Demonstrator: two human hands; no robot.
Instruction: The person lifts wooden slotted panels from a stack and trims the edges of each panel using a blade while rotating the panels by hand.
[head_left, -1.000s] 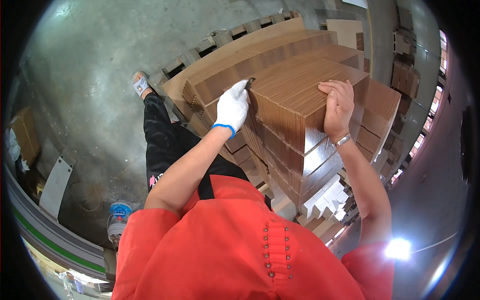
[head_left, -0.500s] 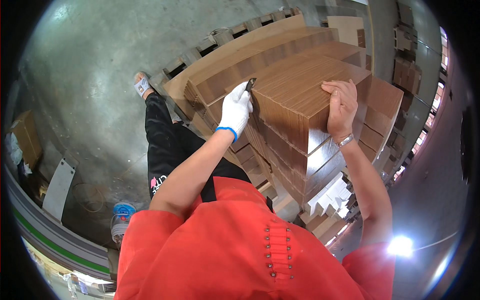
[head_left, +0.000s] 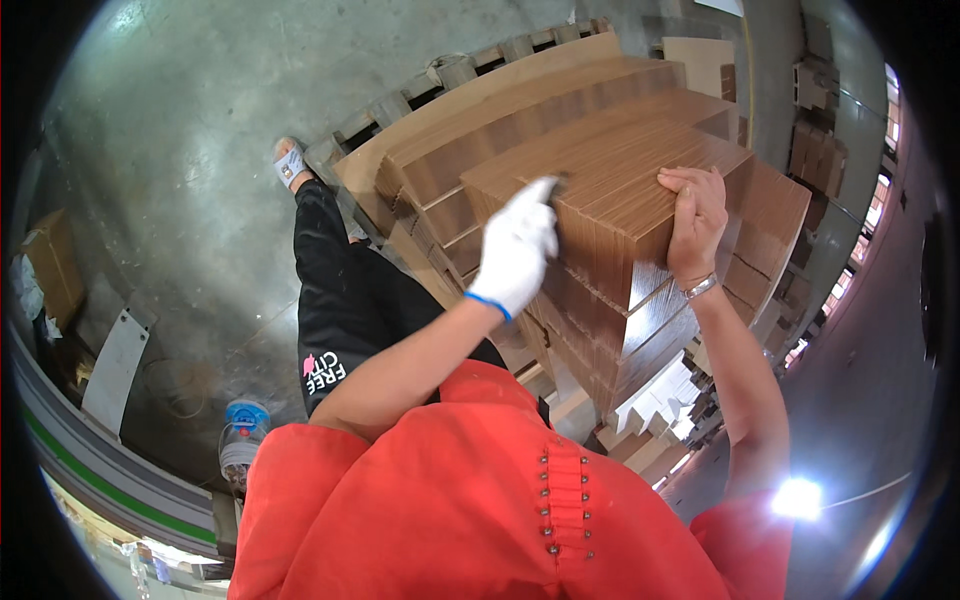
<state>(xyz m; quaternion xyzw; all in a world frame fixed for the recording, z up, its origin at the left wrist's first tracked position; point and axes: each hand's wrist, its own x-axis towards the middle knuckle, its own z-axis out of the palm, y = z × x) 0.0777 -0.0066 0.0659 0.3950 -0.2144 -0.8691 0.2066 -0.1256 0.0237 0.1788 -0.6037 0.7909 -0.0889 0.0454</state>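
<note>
"Boards (head_left: 630, 170), wood-grained and stacked before us: where are our hands?"

"Our gloved left hand (head_left: 516, 246) grips a dark, blurred tool (head_left: 562, 183) at their near top edge; our bare right hand (head_left: 698, 224) rests unclenched over their right edge."

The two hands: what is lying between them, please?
In the head view, the near corner of the brown wood-grain stack lies between the gloved left hand and the bare right hand.
</note>
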